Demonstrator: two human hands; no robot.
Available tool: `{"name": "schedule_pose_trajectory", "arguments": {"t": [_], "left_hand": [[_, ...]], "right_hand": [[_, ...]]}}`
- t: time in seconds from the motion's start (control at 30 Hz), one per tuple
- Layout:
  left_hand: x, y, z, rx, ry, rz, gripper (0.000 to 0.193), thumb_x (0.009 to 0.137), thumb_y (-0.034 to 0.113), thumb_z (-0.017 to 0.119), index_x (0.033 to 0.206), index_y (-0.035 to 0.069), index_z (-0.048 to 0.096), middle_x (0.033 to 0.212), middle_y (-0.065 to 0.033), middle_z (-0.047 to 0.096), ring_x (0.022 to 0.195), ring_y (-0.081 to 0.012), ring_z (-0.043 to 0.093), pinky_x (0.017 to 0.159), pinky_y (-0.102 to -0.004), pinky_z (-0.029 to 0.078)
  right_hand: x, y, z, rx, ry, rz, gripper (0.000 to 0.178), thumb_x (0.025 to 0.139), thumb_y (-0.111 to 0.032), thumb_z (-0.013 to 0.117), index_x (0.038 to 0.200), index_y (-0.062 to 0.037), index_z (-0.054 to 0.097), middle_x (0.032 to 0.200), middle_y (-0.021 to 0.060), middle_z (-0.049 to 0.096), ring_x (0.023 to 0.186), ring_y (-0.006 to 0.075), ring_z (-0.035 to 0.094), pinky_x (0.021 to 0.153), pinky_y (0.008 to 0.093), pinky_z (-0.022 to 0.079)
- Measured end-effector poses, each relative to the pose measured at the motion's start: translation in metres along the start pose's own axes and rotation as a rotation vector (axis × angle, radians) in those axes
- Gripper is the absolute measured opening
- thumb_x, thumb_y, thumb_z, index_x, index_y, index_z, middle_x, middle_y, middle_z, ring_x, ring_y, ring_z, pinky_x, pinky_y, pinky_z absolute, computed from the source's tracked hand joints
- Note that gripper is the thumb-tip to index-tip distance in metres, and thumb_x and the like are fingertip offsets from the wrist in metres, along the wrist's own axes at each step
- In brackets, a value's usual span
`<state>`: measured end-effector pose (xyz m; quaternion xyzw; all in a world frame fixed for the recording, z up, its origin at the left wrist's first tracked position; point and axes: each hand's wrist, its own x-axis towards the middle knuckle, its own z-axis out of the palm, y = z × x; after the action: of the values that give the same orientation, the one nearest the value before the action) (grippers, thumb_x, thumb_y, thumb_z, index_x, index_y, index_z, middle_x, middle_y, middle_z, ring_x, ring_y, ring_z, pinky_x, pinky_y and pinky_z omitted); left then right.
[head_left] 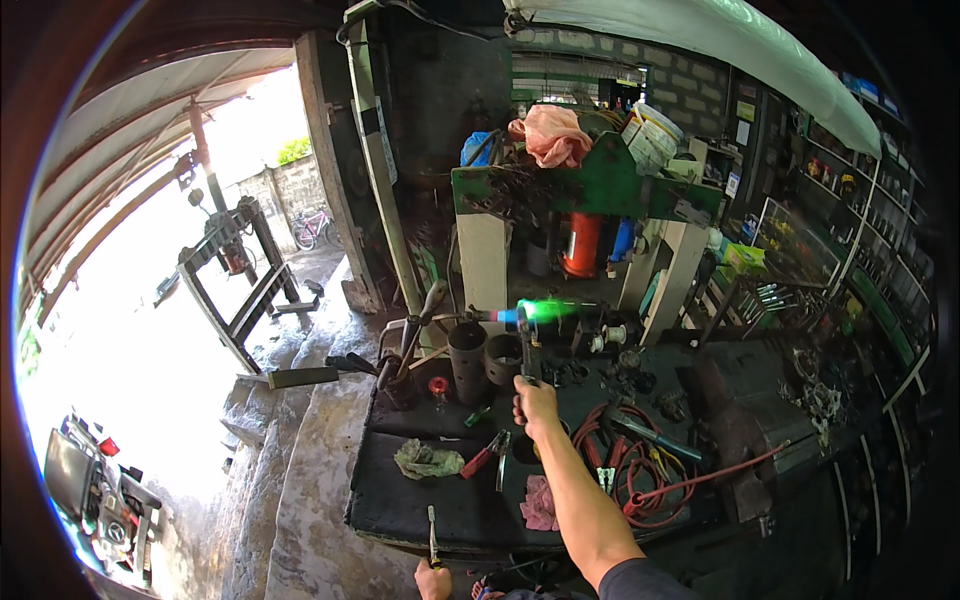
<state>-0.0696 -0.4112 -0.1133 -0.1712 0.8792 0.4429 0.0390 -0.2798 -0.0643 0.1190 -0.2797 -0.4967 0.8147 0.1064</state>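
Note:
My right hand (535, 402) reaches out over a dark workbench (400, 500) and grips a dark plier-like tool (526, 352) pointing upward. The tool's tip sits in a torch flame (540, 311) that burns blue at the left and bright green to the right; what the tip holds is too small to tell. My left hand (433, 579) is low at the bench's front edge, closed around a thin metal tool (432, 528) that stands upright. Two dark metal cylinders (468, 360) stand just left of the raised tool.
Red-handled pliers (484, 457), a crumpled rag (424, 459), a pink cloth (540, 503) and coiled red hose (640, 470) lie on the bench. A vise (728, 420) stands at the right. Behind are a green rack (600, 185), a red cylinder (582, 245) and shelves (850, 230).

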Motion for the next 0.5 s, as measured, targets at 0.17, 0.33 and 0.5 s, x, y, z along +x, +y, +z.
{"name": "schedule_pose_trajectory", "arguments": {"t": [0.17,0.33,0.5], "left_hand": [[-0.002,0.008,-0.004,0.022,-0.064,-0.081,0.029,0.078,0.008,0.056,0.101,-0.007,0.067,0.093,-0.0281,0.073,0.091,-0.0429,0.071,0.085,-0.0445,0.053],[-0.009,0.02,-0.009,-0.086,-0.017,-0.015,0.029,0.079,0.007,0.056,0.102,-0.007,0.067,0.09,-0.0277,0.072,0.089,-0.0426,0.07,0.083,-0.0457,0.053],[-0.011,0.026,-0.013,-0.03,-0.063,-0.073,0.028,0.081,0.009,0.058,0.102,-0.008,0.067,0.09,-0.0291,0.072,0.089,-0.0453,0.07,0.081,-0.0469,0.053]], "right_hand": [[0.006,-0.011,-0.052,-0.497,0.277,-0.221,0.025,0.09,-0.031,0.076,0.095,-0.0077,0.067,0.071,0.0052,0.059,0.059,0.0206,0.053,0.052,0.0362,0.038],[0.022,-0.03,-0.109,-0.825,0.326,-0.306,0.041,0.084,-0.043,0.08,0.101,-0.006,0.079,0.089,0.0154,0.076,0.089,0.0364,0.073,0.08,0.0466,0.052],[0.038,-0.026,-0.134,-0.735,0.291,-0.402,0.024,0.091,-0.024,0.081,0.081,-0.0048,0.069,0.061,-0.0019,0.055,0.05,0.0104,0.048,0.048,0.0336,0.035]]}}
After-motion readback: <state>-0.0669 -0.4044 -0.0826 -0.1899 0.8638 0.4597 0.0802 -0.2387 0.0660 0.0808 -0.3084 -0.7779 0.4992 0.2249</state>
